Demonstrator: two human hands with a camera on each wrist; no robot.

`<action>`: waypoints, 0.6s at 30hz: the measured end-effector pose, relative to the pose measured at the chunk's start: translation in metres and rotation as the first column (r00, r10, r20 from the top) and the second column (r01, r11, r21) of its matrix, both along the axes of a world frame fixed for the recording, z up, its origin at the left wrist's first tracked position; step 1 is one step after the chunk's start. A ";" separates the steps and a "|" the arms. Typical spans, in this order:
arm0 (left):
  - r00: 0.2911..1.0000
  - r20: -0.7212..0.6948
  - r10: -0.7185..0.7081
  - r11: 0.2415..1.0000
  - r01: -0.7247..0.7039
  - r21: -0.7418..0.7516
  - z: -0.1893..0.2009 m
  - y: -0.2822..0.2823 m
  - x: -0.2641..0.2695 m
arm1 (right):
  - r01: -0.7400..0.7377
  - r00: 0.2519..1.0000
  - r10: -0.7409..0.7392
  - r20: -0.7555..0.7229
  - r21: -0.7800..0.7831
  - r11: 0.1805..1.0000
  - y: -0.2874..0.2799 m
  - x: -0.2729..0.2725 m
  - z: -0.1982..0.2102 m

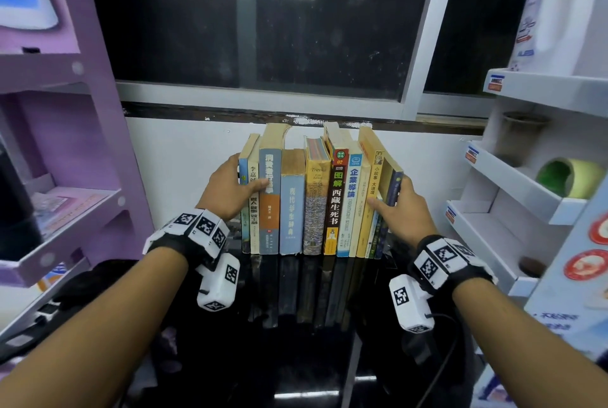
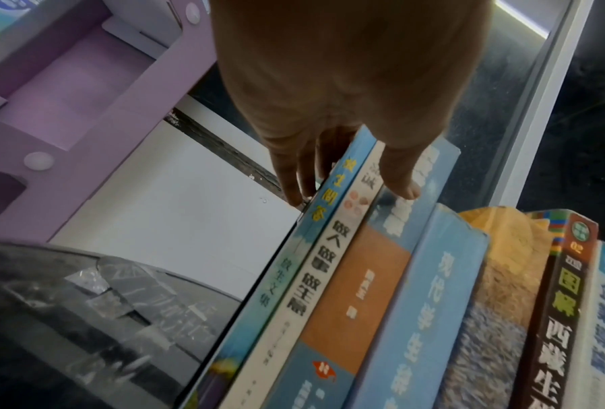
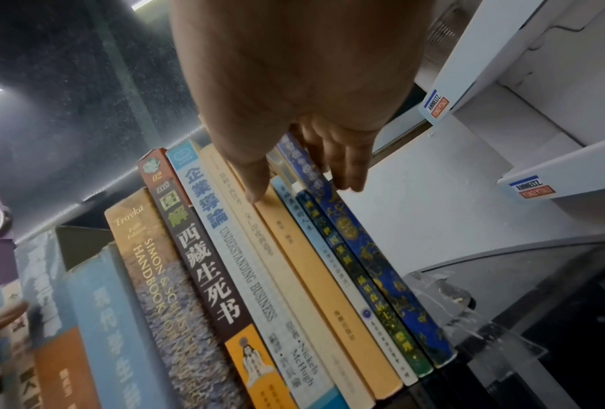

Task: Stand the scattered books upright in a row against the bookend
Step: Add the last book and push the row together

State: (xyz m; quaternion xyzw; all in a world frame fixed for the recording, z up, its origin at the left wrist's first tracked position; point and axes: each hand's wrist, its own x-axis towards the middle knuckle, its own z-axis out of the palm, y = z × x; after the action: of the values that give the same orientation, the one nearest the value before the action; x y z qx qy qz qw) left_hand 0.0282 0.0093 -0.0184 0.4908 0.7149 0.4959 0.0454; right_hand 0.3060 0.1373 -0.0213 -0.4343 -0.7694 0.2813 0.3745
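Observation:
A row of several books (image 1: 316, 203) stands spines-out on the black glossy table (image 1: 296, 325), backed by the white wall. My left hand (image 1: 237, 181) is at the row's left end: straight fingers lie along the cover of the thin light-blue book (image 2: 287, 276) and the thumb crosses the neighbouring spines. My right hand (image 1: 391, 197) is at the right end, fingers flat on the cover of the dark-blue patterned book (image 3: 371, 263), thumb on an orange spine. The rightmost thin books lean slightly. A clear acrylic bookend (image 3: 476, 326) stands just right of them.
A purple shelf unit (image 1: 65, 144) stands close on the left. A white display rack (image 1: 513, 197) on the right holds a green tape roll (image 1: 572, 179), with a white jug (image 1: 559, 12) on top. A dark window (image 1: 263, 29) is above. Another clear acrylic piece (image 2: 98, 279) lies left of the row.

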 end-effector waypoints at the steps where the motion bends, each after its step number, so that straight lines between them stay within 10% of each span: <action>1: 1.000 -0.001 -0.005 1.000 0.005 -0.019 0.003 -0.001 -0.002 | 0.022 1.000 -0.021 -0.021 0.037 0.999 -0.001 0.000 0.001; 6: 0.996 0.055 -0.073 0.993 0.078 -0.094 0.014 -0.005 -0.016 | 0.166 0.981 -0.193 0.005 0.484 0.859 -0.003 -0.005 0.002; 11: 0.980 0.098 -0.172 0.977 0.182 -0.113 0.019 -0.011 -0.028 | -0.292 0.893 -0.095 0.441 0.725 0.624 -0.023 -0.031 -0.001; 18: 0.967 0.045 -0.251 0.968 0.252 -0.017 0.019 -0.013 -0.047 | -0.729 0.623 -0.064 0.779 0.609 0.313 -0.043 -0.088 -0.032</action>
State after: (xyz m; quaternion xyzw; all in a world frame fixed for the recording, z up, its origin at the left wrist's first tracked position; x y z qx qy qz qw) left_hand -0.0189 -0.0036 0.0009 0.5665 0.6514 0.4882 0.1287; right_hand 0.2180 0.0945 -0.0529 -0.0380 -0.9448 -0.2853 0.1565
